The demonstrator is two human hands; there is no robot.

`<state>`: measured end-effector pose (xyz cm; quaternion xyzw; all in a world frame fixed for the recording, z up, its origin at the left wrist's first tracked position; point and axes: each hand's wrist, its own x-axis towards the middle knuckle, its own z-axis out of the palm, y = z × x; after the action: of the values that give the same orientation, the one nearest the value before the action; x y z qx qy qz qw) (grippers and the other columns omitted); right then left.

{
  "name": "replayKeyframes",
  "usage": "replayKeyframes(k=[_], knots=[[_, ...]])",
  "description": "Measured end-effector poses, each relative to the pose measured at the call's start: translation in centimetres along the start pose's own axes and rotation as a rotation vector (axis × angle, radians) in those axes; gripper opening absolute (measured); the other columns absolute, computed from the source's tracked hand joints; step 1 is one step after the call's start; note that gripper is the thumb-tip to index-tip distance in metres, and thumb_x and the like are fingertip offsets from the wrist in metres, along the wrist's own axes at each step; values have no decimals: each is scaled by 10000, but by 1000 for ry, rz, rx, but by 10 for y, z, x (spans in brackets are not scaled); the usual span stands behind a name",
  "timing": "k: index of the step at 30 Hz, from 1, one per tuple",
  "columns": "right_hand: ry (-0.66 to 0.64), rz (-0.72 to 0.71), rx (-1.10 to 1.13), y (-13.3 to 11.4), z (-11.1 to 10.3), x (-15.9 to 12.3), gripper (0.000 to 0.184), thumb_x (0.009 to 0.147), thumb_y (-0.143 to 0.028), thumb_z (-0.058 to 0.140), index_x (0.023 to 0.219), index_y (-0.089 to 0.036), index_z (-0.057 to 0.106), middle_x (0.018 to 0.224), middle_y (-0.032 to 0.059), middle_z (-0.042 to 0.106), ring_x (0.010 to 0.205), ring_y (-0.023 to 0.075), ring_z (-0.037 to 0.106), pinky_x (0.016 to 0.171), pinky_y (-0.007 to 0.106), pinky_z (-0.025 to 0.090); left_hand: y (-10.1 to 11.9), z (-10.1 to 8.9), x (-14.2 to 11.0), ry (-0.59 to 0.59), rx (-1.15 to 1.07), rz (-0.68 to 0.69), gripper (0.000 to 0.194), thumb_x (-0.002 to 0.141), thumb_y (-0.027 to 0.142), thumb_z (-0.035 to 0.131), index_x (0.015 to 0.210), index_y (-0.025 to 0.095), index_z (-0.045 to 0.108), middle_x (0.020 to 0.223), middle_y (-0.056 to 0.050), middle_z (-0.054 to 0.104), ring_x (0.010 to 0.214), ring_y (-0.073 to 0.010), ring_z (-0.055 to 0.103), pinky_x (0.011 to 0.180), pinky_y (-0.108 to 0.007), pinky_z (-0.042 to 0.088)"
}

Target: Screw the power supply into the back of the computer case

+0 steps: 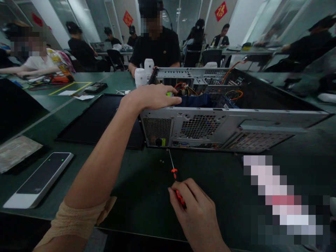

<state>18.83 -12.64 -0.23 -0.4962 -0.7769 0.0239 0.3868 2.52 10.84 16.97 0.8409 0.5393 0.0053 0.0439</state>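
Note:
A desktop computer case (229, 120) lies on its side, its rear panel facing me and its upper side uncovered, with cables and boards inside. My left hand (152, 96) rests over the upper left corner of the case, fingers stretched out along the rim. Below the case, my right hand (195, 208) is closed around the orange and black handle of a screwdriver (174, 173). The screwdriver's tip points at the lower edge of the rear panel, near a small screw; contact cannot be made out. Several loose screws (161, 161) lie left of the shaft.
A black side panel (89, 117) lies left of the case. A white device with a dark face (43, 176) and a hard drive (19, 152) are farther left. A pixelated object (282, 196) is at right. Across the table stands a person (159, 45) beside white devices (141, 75).

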Motion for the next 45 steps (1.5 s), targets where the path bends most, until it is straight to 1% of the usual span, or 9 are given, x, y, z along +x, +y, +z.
replayKeyframes(k=[6,10,14,19,23,34,39,42,45], knots=[[-5,47,55,-4,2,1,195,1078,-196,508,943,-202,648,871,33,649,704,148,669,613,259,561,-1,0,1,3,-5,15,837,928,793,346,1608,323,480,1609,-31,551,1409,-342,572,1195,-477,399],[-145,95,129,-1,-5,3,38,992,-231,693,1027,-216,697,988,52,660,829,184,707,712,303,641,-1,0,1,4,-7,10,830,921,790,351,1608,341,476,1604,-17,558,1418,-344,562,1209,-484,375],[-295,95,120,1,-17,5,353,859,-212,856,1181,-231,712,1110,64,661,971,233,732,821,380,683,0,0,0,-3,-12,19,830,924,784,348,1616,339,465,1619,-25,543,1433,-360,545,1215,-489,362],[-403,-1,68,6,-31,5,666,760,-238,944,1364,-238,664,1211,80,660,1027,244,741,853,364,700,1,0,-1,2,-6,13,817,938,773,343,1611,327,474,1599,-30,561,1415,-355,564,1201,-482,378],[-385,-75,-16,7,-32,6,688,729,-193,958,1354,-216,671,1175,83,675,1002,256,739,787,362,709,0,0,-1,2,-1,5,836,922,797,343,1609,339,475,1603,-21,558,1415,-346,563,1198,-475,383],[-367,-174,-171,-2,-15,-6,432,865,-224,855,1263,-261,692,1006,56,710,838,237,715,657,343,635,0,0,1,0,5,14,830,932,784,336,1604,320,485,1603,-28,559,1410,-341,572,1196,-479,398],[-300,-195,-129,-3,-16,-7,239,1063,-237,579,1286,-216,661,980,74,699,811,221,719,609,314,610,0,-1,0,5,14,13,833,929,795,319,1601,332,486,1584,-24,572,1393,-336,585,1187,-474,416],[-253,-194,-91,-2,-18,-9,304,1128,-248,407,1317,-201,640,960,73,698,786,197,720,607,293,600,0,0,0,3,12,6,825,931,787,330,1603,334,482,1581,-27,574,1400,-344,580,1186,-482,414],[-219,-169,-43,-1,-19,-11,317,1138,-259,395,1342,-206,632,989,73,702,808,182,725,653,281,613,0,0,0,5,5,11,824,932,784,345,1602,326,488,1589,-37,570,1410,-349,575,1194,-483,404]])
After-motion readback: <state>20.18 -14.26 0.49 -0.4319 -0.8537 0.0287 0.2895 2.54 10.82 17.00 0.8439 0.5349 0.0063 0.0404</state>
